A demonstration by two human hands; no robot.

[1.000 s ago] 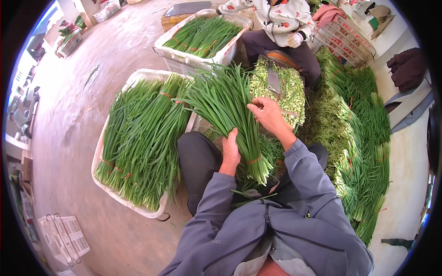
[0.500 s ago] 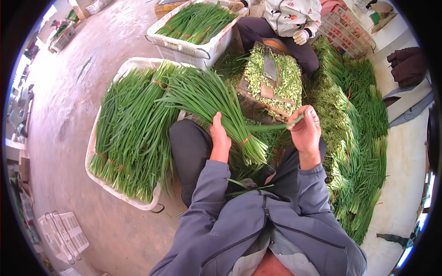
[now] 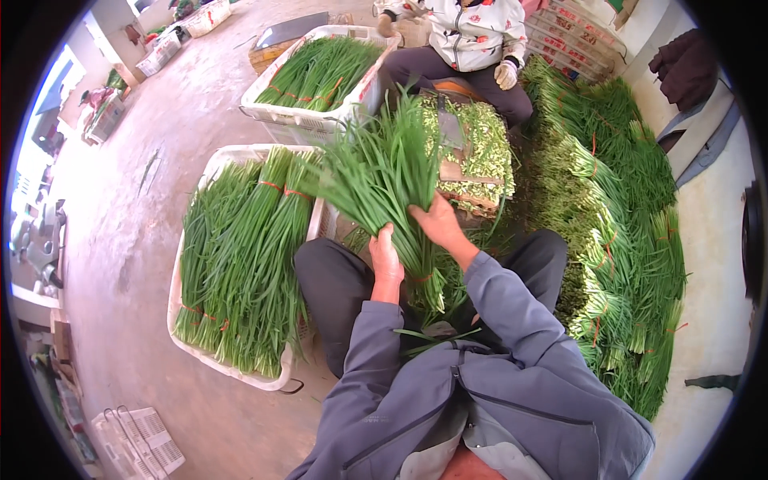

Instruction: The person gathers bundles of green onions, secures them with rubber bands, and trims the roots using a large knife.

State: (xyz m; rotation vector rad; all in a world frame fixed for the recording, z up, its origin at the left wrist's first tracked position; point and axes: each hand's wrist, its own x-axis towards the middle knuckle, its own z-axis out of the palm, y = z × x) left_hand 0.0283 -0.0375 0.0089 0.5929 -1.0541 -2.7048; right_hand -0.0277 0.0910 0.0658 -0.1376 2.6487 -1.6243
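Note:
A loose-topped bundle of garlic chives (image 3: pixel 388 188) stands tilted over my lap, its leaves fanned up and away and its pale cut ends low. A red band (image 3: pixel 422 278) circles it near those ends. My left hand (image 3: pixel 386 254) grips the bundle's left side around the middle, thumb up. From the right, my right hand (image 3: pixel 442 226) closes on the leaves a little higher; its fingertips are partly hidden among them. Left of my knee sits a white plastic crate (image 3: pixel 180 324) filled with banded chive bundles (image 3: pixel 244 252). A few loose leaves lie on my lap.
Ahead, a chopping block (image 3: pixel 450 170) carries a cleaver (image 3: pixel 450 128) and chopped pale stems. A person (image 3: pixel 472 44) in gloves sits behind it. A second white crate (image 3: pixel 300 120) of chives stands far left. Heaped bundles (image 3: pixel 632 240) line the right wall.
My right hand has moved left onto the bundle; the single leaf it held out to the right is no longer seen there. The bundle stands more upright, leaf tips blurred by motion. The view has shifted.

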